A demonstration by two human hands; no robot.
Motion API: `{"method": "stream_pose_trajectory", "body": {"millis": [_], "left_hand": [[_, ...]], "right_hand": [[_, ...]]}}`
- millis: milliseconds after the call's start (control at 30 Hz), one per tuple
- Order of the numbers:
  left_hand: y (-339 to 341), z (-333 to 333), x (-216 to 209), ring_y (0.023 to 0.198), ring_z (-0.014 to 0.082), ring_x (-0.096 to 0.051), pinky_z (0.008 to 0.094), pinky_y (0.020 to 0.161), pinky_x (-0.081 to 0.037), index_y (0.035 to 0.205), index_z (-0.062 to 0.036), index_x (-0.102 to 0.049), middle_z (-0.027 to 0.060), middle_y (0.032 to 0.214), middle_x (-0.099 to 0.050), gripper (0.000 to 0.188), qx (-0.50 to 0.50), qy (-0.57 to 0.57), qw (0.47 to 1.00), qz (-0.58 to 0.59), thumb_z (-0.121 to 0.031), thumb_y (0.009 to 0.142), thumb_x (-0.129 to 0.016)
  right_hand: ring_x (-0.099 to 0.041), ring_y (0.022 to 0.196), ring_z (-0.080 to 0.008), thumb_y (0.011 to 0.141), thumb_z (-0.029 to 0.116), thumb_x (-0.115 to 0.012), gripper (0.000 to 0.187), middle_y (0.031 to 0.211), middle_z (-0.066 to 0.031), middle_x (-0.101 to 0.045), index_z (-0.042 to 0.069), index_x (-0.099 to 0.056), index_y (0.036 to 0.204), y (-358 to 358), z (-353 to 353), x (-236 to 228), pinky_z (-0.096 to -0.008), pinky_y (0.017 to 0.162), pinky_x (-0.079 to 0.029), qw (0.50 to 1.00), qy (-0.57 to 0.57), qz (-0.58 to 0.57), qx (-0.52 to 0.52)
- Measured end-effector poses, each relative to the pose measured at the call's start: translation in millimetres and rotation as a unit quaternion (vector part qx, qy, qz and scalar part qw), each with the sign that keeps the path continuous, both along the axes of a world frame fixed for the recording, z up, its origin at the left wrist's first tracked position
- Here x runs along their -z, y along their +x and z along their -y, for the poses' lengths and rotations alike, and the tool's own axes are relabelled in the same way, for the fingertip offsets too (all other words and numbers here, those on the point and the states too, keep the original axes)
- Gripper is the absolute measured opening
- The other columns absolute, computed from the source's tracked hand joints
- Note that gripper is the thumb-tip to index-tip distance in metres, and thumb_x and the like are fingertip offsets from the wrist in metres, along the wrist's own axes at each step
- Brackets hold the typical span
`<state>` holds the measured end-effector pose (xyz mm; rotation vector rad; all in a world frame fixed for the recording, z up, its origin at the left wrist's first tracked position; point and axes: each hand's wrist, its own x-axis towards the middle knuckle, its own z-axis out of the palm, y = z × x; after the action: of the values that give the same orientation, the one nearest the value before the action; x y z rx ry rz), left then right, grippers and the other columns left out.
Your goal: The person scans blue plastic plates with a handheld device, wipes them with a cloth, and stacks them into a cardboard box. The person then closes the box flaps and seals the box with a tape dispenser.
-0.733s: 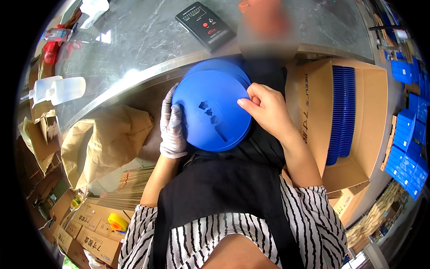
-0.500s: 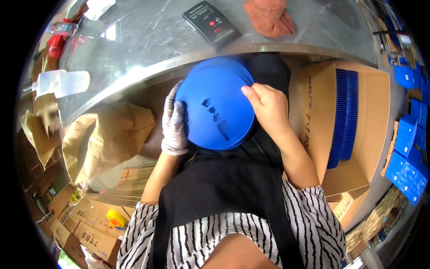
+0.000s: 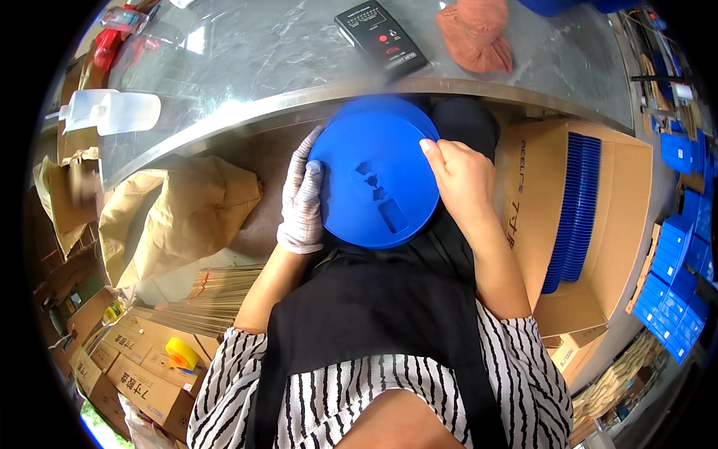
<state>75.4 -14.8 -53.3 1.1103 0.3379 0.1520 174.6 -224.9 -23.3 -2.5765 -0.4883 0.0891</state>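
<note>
Steadily: my gloved left hand (image 3: 303, 198) cups blue reel (image 3: 404, 176) from left; bare right hand (image 3: 465, 179) pinches its right edge. Reel sits over my lap (image 3: 449, 247), just short of bench (image 3: 254, 52). Best keep 2 grips light, level, so it won't flex.

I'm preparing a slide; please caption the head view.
A gloved left hand and bare right hand hold round blue plastic discs near an open brown cardboard box.
</note>
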Motion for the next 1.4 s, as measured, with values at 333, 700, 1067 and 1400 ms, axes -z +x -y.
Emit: {"method": "stream_pose_trajectory", "body": {"millis": [333, 700, 1067, 1400], "left_hand": [[-1.9, 2.0, 12.2, 0.129, 0.0235, -0.048, 0.0372, 0.112, -0.035, 0.145, -0.001, -0.041, 0.0142, 0.141, -0.05, 0.057, -0.011, -0.017, 1.0, -0.001, -0.035, 0.101, -0.054], [-3.9, -5.0, 23.0, 0.13, 0.0255, -0.048, 0.0397, 0.112, -0.036, 0.144, -0.0002, -0.041, 0.0162, 0.143, -0.049, 0.065, -0.019, -0.07, 0.997, 0.038, -0.043, 0.098, -0.058], [-15.3, 7.3, 13.9, 0.136, 0.0302, -0.041, 0.0437, 0.116, -0.028, 0.148, 0.0019, -0.035, 0.0167, 0.15, -0.041, 0.062, 0.11, 0.036, 0.993, 0.037, -0.041, 0.104, -0.033], [60.6, 77.6, -15.0, 0.138, 0.03, -0.038, 0.044, 0.117, -0.027, 0.151, -0.0024, -0.032, 0.0145, 0.153, -0.036, 0.062, 0.26, 0.012, 0.965, 0.042, -0.044, 0.105, -0.034]], "right_hand": [[-0.062, 0.088, -0.0298, 0.096, 0.033, -0.059, 0.03, 0.092, -0.0105, -0.067, 0.005, -0.067, 0.101, 29.6, 18.7, -7.7, -0.039, 0.079, -0.048, 0.976, 0.193, 0.101, -0.002], [-0.044, 0.136, -0.0335, 0.101, 0.063, -0.021, 0.076, 0.129, -0.0162, -0.062, 0.007, -0.049, 0.143, 15.2, 8.6, -4.1, -0.061, 0.116, 0.005, 0.981, 0.094, -0.073, -0.151], [-0.004, 0.153, -0.0248, 0.103, 0.021, -0.047, 0.067, 0.165, -0.0151, -0.006, 0.0, -0.013, 0.156, -106.4, 37.0, 41.8, -0.0375, 0.122, -0.008, 0.904, 0.395, -0.163, -0.02], [-0.047, 0.119, -0.0175, 0.105, 0.035, -0.042, 0.049, 0.129, -0.0078, -0.045, 0.005, -0.046, 0.143, -86.3, 86.0, 11.2, -0.0284, 0.103, -0.035, 0.773, 0.567, 0.004, 0.285]]}}
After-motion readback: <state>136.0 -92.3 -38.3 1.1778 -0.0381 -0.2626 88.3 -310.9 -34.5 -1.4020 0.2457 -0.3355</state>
